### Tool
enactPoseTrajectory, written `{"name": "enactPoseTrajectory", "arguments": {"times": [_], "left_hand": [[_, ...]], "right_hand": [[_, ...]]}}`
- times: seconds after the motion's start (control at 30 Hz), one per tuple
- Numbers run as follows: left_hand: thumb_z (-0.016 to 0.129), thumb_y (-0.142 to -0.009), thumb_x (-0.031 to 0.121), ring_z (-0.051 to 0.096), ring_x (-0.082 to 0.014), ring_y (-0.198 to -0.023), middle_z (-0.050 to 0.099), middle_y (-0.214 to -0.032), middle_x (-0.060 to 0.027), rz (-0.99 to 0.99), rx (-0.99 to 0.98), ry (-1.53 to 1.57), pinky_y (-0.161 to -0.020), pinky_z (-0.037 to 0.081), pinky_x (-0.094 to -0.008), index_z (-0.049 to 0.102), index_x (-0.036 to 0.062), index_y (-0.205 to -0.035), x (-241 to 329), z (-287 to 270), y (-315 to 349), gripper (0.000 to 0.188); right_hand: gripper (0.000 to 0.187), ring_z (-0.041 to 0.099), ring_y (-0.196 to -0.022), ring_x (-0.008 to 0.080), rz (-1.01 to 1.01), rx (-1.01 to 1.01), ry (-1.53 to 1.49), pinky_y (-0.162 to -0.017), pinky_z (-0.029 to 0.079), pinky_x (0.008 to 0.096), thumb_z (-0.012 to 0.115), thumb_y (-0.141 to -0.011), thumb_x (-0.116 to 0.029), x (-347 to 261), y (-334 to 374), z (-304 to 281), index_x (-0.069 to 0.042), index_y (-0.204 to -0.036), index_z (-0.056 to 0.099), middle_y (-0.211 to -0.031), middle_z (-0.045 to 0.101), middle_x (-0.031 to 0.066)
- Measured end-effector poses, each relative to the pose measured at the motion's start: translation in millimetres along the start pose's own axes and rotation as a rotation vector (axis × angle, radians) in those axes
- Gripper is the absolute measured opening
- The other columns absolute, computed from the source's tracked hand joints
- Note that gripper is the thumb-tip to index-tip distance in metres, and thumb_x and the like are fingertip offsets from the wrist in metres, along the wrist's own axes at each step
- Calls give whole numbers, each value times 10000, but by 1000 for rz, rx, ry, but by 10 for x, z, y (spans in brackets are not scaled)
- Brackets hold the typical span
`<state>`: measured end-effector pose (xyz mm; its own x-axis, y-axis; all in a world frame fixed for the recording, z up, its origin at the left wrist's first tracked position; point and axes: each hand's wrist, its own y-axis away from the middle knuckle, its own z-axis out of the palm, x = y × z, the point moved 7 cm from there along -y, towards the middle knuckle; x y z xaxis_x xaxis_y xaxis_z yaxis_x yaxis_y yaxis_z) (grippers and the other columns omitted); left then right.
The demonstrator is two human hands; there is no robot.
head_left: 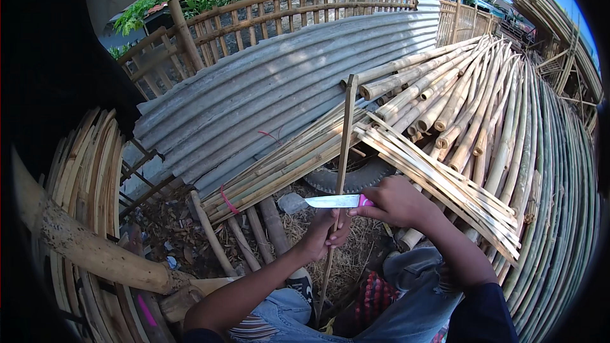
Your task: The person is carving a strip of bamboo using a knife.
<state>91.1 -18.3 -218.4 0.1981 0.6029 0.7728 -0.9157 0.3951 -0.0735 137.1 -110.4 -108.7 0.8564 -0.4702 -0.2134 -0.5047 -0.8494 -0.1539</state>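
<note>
My left hand is wrapped round a long, narrow bamboo strip, which stands nearly upright in front of me. In my right hand is a knife with a pink handle, its blade pointing left. The blade lies across the strip just above my left fingers, its flat side facing me. The strip's lower end runs down between my legs, close to my shoe.
A bundle of split bamboo strips tied with pink cord lies ahead, with another split pile at right. Whole bamboo poles fill the right. Behind stands a corrugated metal sheet. A thick pole crosses the left; a tyre lies ahead.
</note>
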Motion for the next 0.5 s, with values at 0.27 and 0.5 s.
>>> {"name": "enactPoseTrajectory", "arguments": {"times": [0.27, 0.5], "left_hand": [[479, -860, 546, 258, -38, -373, 310, -498, 36, 1, 4, 39, -362, 232, -189, 376, 109, -747, -96, 60, -141, 462], [491, -878, 502, 289, -30, -387, 324, -519, 33, 9, -12, 29, -362, 248, -174, 386, 115, -739, -177, 107, -157, 424]], "right_hand": [[570, 507, -518, 370, 232, 463, -57, -524, 390, 432, 489, -859, -494, 585, -153, -757, 13, -605, 534, -490, 452, 187], [546, 536, -500, 353, 204, 320, 78, -512, 413, 439, 477, -866, -494, 549, -94, -819, -14, -619, 560, -472, 468, 171]]}}
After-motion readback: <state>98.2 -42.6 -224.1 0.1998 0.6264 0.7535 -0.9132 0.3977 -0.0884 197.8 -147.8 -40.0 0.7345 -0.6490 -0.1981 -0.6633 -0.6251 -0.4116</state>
